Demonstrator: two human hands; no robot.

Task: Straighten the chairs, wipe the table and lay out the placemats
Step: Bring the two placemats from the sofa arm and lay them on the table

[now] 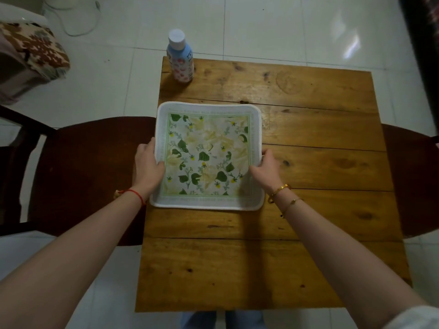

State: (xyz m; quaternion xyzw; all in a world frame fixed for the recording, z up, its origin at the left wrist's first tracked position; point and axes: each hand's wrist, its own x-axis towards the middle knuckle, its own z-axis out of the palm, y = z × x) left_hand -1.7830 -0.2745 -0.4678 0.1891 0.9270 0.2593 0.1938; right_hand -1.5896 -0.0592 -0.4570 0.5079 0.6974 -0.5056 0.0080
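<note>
A square white placemat (pixel 209 138) with green leaves and yellow flowers lies on the left half of the wooden table (pixel 308 162). My left hand (pixel 149 165) grips the mat's left edge, thumb on top. My right hand (pixel 266 167) holds its right edge the same way. A dark wooden chair (pixel 83 174) stands at the table's left side, its seat tucked partly under the top. Another dark chair (pixel 413 181) shows at the right side, only partly in view.
A light blue bottle (pixel 179 57) with a white cap and flower print stands at the table's far left corner. A patterned cloth (pixel 35 46) covers furniture at the upper left. White floor tiles (pixel 273 27) surround the table. My legs (pixel 223 320) are at the near edge.
</note>
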